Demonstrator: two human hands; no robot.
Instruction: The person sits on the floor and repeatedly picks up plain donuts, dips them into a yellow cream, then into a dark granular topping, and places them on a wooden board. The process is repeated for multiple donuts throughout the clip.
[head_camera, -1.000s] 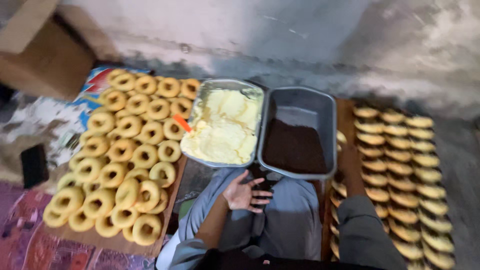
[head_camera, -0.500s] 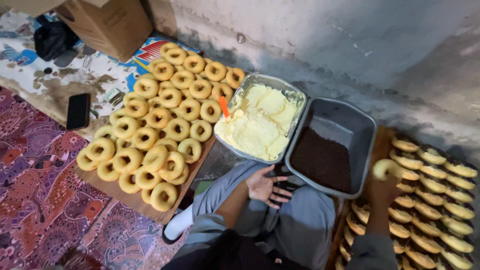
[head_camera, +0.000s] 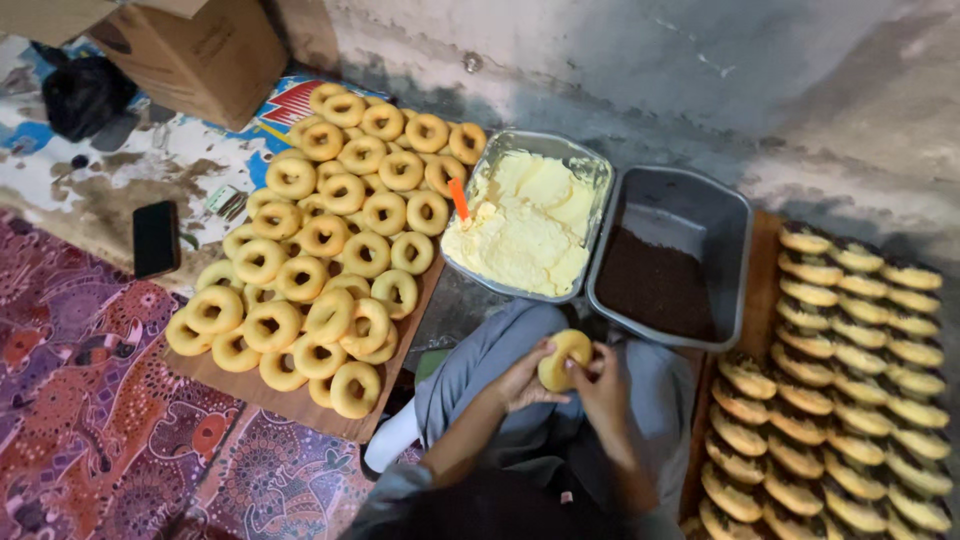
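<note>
Cream tray: I see a metal tray (head_camera: 590, 170) against the wall, heaped with pale yellow cream; an orange spatula (head_camera: 458, 198) stands stuck in the cream at its left edge.
Dark tray: a grey rectangular pan (head_camera: 700, 205) lies just beside the cream tray on its right; its near half holds fine dark brown sprinkles; its far half shows bare floor.
Held donut: I see one plain donut (head_camera: 565, 359) held over the lap, just in front of the two trays.
Left hand: the left hand (head_camera: 522, 382) is curled round the donut's left side, gripping it.
Right hand: the right hand (head_camera: 603, 378) grips the donut's right side, fingers closed on it.
Plain stock: ring donuts (head_camera: 330, 250) are piled on a wooden board (head_camera: 300, 405) to my left, some stacked on others.
Finished rows: filled donuts (head_camera: 850, 360), dark along the seam, stand in rows on my right.
Around: a black phone (head_camera: 156, 238) lies on the floor beyond the patterned mat (head_camera: 90, 420); a cardboard box (head_camera: 190, 50) sits at the far left corner; a dark bag (head_camera: 82, 92) lies beside the box.
</note>
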